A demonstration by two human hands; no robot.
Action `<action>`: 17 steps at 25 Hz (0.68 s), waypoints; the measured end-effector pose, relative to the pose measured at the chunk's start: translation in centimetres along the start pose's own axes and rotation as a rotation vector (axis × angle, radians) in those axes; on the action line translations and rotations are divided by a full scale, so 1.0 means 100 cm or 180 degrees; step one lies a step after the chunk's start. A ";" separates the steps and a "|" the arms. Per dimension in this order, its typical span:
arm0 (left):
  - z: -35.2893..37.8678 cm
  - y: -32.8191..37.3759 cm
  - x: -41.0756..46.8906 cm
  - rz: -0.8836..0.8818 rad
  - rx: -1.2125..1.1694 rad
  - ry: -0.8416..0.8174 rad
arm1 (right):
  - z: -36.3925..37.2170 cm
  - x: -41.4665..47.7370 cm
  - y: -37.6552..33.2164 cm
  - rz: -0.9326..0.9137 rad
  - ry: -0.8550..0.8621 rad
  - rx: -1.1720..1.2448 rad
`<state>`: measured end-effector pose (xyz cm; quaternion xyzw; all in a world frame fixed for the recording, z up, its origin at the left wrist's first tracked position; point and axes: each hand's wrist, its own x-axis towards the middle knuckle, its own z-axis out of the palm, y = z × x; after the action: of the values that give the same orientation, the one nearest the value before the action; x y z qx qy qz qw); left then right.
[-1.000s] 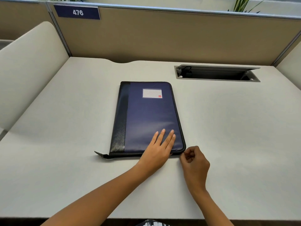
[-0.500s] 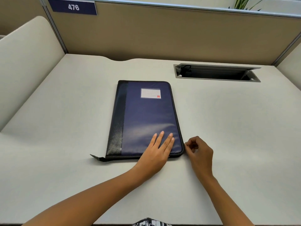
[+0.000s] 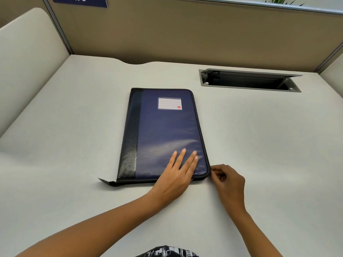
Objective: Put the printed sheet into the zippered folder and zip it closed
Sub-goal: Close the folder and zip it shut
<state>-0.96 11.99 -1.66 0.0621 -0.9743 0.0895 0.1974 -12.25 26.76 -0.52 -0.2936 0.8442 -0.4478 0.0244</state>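
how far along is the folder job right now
Done, it seems: the zippered folder lies closed on the desk, no printed sheet in sight, so it is probably inside. In hand: the left hand presses the cover flat while the right hand pinches at the near right corner, likely the zipper pull, hidden by fingers. Left: probably zipping up the right side.

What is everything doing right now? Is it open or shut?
Folder: shut, lying flat on the desk.
Left hand: flat, pressing the folder.
Right hand: pinching the folder's near right corner.
Desk hatch: lid open.
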 end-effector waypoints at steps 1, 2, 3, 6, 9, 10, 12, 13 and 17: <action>0.000 0.000 0.000 0.0004 -0.0011 -0.0020 | 0.001 -0.002 0.000 0.0036 0.0026 0.0007; -0.001 0.000 0.000 0.0020 -0.0017 -0.0013 | 0.001 -0.003 0.000 0.0043 0.0051 -0.0005; -0.001 -0.001 0.000 0.0040 -0.0014 0.0020 | 0.002 -0.002 0.000 0.0024 0.0079 -0.0043; 0.000 -0.001 0.000 0.0112 -0.0021 0.0123 | 0.004 0.011 -0.001 -0.0115 0.0119 -0.0192; -0.001 0.000 0.000 0.0146 -0.0016 0.0092 | 0.008 0.031 0.000 -0.0294 0.0046 -0.0311; -0.001 0.000 -0.001 0.0161 -0.0010 0.0083 | 0.009 0.039 0.000 -0.0358 0.0010 -0.0352; 0.000 -0.001 -0.001 0.0182 -0.0002 0.0063 | 0.011 0.053 0.002 -0.0495 -0.0066 -0.0423; 0.000 -0.002 -0.001 0.0191 0.0009 0.0055 | 0.012 0.061 0.002 -0.0554 -0.0102 -0.0453; 0.001 -0.003 -0.001 0.0246 0.0071 0.0013 | 0.025 0.095 0.002 -0.0631 -0.0177 -0.0537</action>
<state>-0.86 11.69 -1.78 0.0264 -0.9745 0.1080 0.1951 -19.46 20.10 -0.04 -0.3888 0.8447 -0.3671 -0.0214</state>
